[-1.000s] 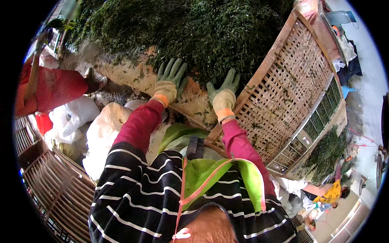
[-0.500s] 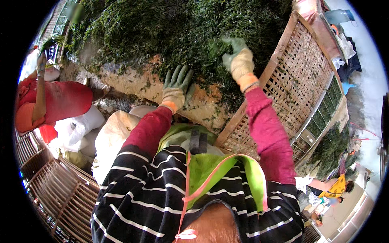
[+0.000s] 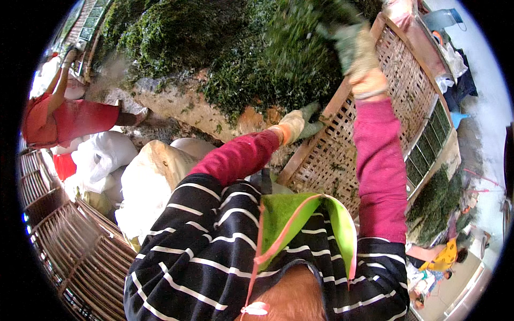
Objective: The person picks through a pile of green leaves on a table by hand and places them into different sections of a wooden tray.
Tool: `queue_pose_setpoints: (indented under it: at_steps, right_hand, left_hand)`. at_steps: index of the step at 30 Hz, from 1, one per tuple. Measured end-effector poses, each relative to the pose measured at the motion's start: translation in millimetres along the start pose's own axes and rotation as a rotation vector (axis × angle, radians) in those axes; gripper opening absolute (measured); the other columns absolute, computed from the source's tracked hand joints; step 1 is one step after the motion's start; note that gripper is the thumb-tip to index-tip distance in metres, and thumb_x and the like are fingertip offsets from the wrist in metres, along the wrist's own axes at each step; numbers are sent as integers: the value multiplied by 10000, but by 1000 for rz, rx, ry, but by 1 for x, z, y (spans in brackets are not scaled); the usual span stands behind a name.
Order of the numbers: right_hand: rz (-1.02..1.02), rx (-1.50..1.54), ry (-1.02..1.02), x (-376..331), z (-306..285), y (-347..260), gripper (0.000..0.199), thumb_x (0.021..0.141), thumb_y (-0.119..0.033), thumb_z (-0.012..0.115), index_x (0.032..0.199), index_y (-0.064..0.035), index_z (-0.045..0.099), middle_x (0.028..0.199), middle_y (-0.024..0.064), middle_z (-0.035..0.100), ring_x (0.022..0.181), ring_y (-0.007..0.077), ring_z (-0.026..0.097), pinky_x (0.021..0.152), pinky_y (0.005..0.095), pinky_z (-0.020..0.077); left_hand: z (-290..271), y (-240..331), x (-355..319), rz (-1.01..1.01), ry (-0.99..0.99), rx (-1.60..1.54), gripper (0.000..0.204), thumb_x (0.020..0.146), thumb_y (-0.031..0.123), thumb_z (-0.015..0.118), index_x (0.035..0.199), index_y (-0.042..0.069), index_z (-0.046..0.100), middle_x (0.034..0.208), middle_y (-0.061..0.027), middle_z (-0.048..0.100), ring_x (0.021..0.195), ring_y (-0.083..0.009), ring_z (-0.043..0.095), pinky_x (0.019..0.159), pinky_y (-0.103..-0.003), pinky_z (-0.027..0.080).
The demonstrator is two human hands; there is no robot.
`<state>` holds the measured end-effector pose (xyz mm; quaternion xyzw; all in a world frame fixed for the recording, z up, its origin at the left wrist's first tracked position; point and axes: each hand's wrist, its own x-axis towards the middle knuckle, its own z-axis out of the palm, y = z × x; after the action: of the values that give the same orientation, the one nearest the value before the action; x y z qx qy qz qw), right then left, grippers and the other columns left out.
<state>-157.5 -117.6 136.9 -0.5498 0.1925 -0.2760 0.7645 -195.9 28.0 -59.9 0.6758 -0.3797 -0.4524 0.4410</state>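
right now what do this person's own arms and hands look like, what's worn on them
Both arms are in long magenta sleeves under a black top with thin white stripes. The left hand wears a work glove, cream at the cuff with grey-green fingers. The right hand wears a matching glove, blurred in this view, with a pale cuff at the wrist.

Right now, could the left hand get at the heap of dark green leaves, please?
Probably yes: the left hand sits at the lower edge of the leaf heap, fingers already among the leaves, nothing between them.
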Motion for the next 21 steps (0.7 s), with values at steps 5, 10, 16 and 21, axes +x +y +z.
queue_pose_setpoints:
  at_steps: [5,10,16,21]
  right_hand:
    - [327,-318,9,17,-55,44,617,866,-6,693,1450,-152,553,908,122,737,576,135,579,477,278,475]
    - [182,43,-51,19,-59,33,601,814,40,750,1382,19,556,990,106,750,730,170,700,724,243,570]
    - [15,46,-448,30,-95,68,628,936,-310,628,1470,-9,494,1266,105,704,1103,224,697,1047,383,543]
    - [224,176,-249,36,-71,82,585,979,-130,501,1540,-13,381,1220,141,714,1041,222,711,946,361,586]
  left_hand:
    - [-17,-11,-22,-139,-26,-50,277,946,212,668,1143,23,717,979,-120,754,880,-166,691,790,-337,552]
    - [-82,-65,-45,-342,689,-1063,321,1024,167,517,1234,-10,682,1179,-129,724,1028,-228,672,925,-328,546]
    - [-171,29,2,419,429,-309,509,1102,291,487,1548,52,429,1513,-135,536,1394,-241,504,1187,-389,392]
    - [-126,9,25,-67,-42,-543,455,976,228,728,1374,43,610,1352,-90,661,1232,-216,632,1080,-365,495]
